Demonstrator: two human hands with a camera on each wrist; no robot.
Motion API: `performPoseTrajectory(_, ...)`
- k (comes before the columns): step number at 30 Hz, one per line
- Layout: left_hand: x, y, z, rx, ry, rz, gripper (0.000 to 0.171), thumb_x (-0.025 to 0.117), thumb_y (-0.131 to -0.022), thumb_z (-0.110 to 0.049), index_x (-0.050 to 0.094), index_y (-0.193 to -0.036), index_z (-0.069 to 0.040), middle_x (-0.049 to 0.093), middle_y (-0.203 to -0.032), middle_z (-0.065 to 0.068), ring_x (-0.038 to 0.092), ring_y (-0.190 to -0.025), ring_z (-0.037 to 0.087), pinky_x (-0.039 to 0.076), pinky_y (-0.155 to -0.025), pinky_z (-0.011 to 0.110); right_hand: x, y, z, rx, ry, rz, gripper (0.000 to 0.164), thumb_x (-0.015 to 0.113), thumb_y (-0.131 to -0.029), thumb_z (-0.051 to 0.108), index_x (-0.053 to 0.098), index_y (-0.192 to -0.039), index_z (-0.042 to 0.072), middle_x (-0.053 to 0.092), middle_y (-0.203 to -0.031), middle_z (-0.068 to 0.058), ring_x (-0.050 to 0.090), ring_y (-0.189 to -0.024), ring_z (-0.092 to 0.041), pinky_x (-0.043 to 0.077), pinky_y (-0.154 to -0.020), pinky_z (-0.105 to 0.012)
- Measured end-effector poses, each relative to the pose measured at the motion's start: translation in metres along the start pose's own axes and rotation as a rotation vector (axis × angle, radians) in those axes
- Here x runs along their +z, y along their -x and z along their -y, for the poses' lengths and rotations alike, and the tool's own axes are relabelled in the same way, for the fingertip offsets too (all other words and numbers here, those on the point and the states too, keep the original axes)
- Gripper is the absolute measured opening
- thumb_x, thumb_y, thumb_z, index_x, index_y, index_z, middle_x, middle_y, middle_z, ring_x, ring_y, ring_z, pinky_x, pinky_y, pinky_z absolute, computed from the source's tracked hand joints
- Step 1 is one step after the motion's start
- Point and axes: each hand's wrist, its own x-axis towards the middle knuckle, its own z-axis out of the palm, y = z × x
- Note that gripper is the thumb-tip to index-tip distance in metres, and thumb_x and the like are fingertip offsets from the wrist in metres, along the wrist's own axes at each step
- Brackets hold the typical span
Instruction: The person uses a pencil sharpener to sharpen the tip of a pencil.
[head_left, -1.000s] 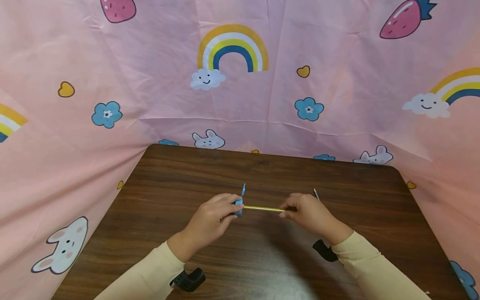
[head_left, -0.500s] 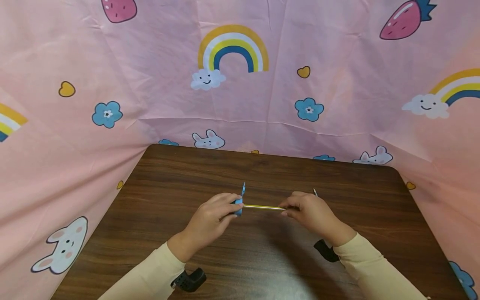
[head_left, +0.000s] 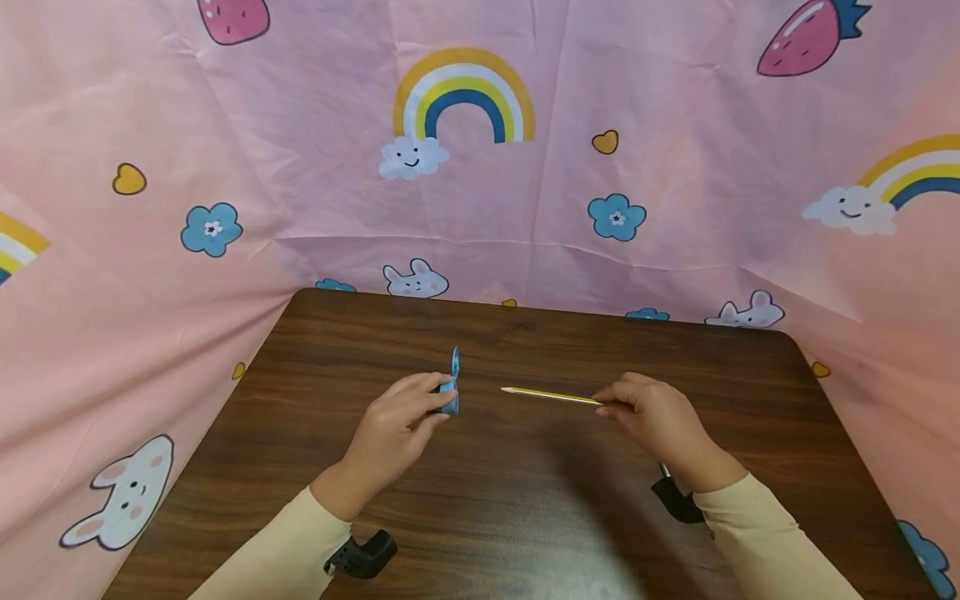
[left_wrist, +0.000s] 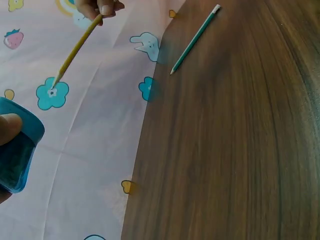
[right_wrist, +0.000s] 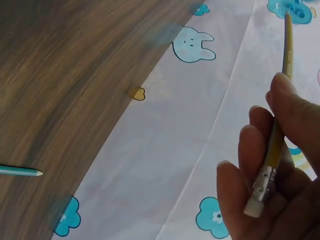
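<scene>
My left hand (head_left: 392,429) holds a blue pencil sharpener (head_left: 450,400) between thumb and fingers, its flap (head_left: 455,363) standing up. The left wrist view shows the sharpener's see-through blue body (left_wrist: 20,155), dark inside. Across a short gap, my right hand (head_left: 663,421) pinches a yellow pencil (head_left: 551,395) near its back end. The pencil's pale sharpened tip points left at the sharpener, clear of it. In the right wrist view, the metal band and white eraser (right_wrist: 255,207) stick out behind the fingers.
A green pencil (left_wrist: 196,40) lies on the dark wooden table (head_left: 480,500), mostly hidden by my right arm in the head view. A pink printed cloth (head_left: 322,125) hangs around the table's back and sides. Black wrist cameras (head_left: 363,557) sit under both wrists.
The yellow pencil has come out of the sharpener, baring its tip. My left hand moved left with the sharpener, my right hand moved right with the pencil.
</scene>
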Motion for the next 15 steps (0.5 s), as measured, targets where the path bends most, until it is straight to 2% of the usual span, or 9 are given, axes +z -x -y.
performPoseTrajectory(5, 0.0, 0.0, 0.0, -0.032, 0.031, 0.025, 0.036, 0.079, -0.071, 0.009, 0.073, -0.106, 0.002, 0.068, -0.116, 0.014, 0.061, -0.11, 0.03, 0.054, -0.085, 0.022, -0.002, 0.002, -0.006, 0.054, -0.068, 0.052, 0.013, 0.075, -0.082, 0.01, 0.075, -0.094, 0.011, 0.06, -0.08, 0.008, 0.052, -0.065, -0.002, 0.046, -0.056, -0.024)
performPoseTrajectory(8, 0.002, 0.001, 0.001, -0.049, 0.039, 0.017, 0.037, 0.08, -0.07, 0.01, 0.073, -0.105, 0.003, 0.067, -0.116, 0.015, 0.062, -0.109, 0.03, 0.056, -0.078, 0.02, 0.0, 0.004, -0.008, 0.113, -0.118, 0.071, 0.013, 0.074, -0.083, 0.01, 0.075, -0.096, 0.01, 0.059, -0.08, 0.008, 0.052, -0.066, -0.007, 0.045, -0.056, -0.024)
performPoseTrajectory(12, 0.004, 0.003, 0.003, -0.073, 0.045, 0.003, 0.038, 0.081, -0.069, 0.01, 0.073, -0.105, 0.004, 0.067, -0.116, 0.017, 0.062, -0.106, 0.031, 0.057, -0.069, 0.019, 0.003, 0.007, -0.011, 0.194, -0.183, 0.06, 0.014, 0.073, -0.085, 0.008, 0.075, -0.098, 0.01, 0.059, -0.08, 0.007, 0.061, -0.079, -0.019, 0.046, -0.059, -0.024)
performPoseTrajectory(15, 0.007, 0.005, 0.005, -0.08, 0.052, -0.004, 0.039, 0.081, -0.068, 0.011, 0.072, -0.105, 0.004, 0.067, -0.116, 0.017, 0.063, -0.104, 0.031, 0.057, -0.066, 0.02, 0.005, 0.009, -0.012, 0.222, -0.227, 0.043, 0.014, 0.072, -0.085, 0.007, 0.074, -0.099, 0.009, 0.06, -0.082, 0.005, 0.061, -0.08, -0.016, 0.047, -0.059, -0.023)
